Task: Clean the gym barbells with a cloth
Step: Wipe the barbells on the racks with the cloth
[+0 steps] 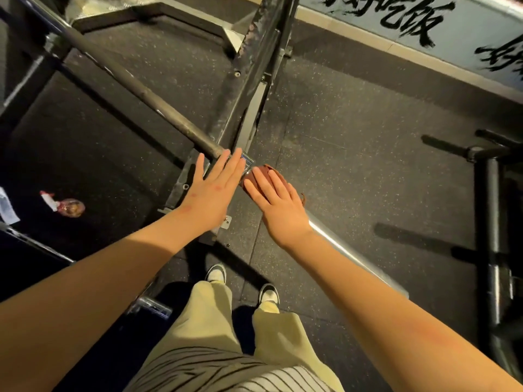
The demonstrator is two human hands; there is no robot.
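A dark barbell (135,86) runs from the upper left down to the rack upright, and its shiny sleeve (348,250) continues toward the lower right. A reddish-brown cloth (267,168) lies on the sleeve close to the rack. My right hand (276,202) rests flat on the cloth with straight fingers, covering most of it. My left hand (215,190) is stretched out flat with straight fingers over the bar where it meets the rack hook, holding nothing.
The worn metal rack upright (252,69) crosses the bar. A spray bottle (66,206) lies on the dark rubber floor at left. Another black rack frame (492,222) stands at right. A wall with black brush lettering (410,21) is at top right. My shoes (243,284) are below.
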